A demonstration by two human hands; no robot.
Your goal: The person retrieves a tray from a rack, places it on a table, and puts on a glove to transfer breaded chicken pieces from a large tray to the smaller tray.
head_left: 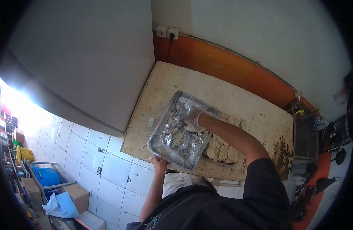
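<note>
A shallow metal tray stands tilted in view on the table, with crumpled clear plastic and pale crumbs inside. My left hand is closed on the tray's near left corner. In a clear plastic glove, my right hand reaches down into the tray, its fingers curled among the plastic and crumbs. Whatever those fingers hold is too small and blurred to make out. Just right of the tray, partly under my right forearm, lie several crumb-coated pieces of food on a second tray.
The worn, stained table meets an orange wall band with a plugged socket. A tall grey cabinet borders the left side. Cardboard boxes and a blue bag are at lower left. Pans hang far right.
</note>
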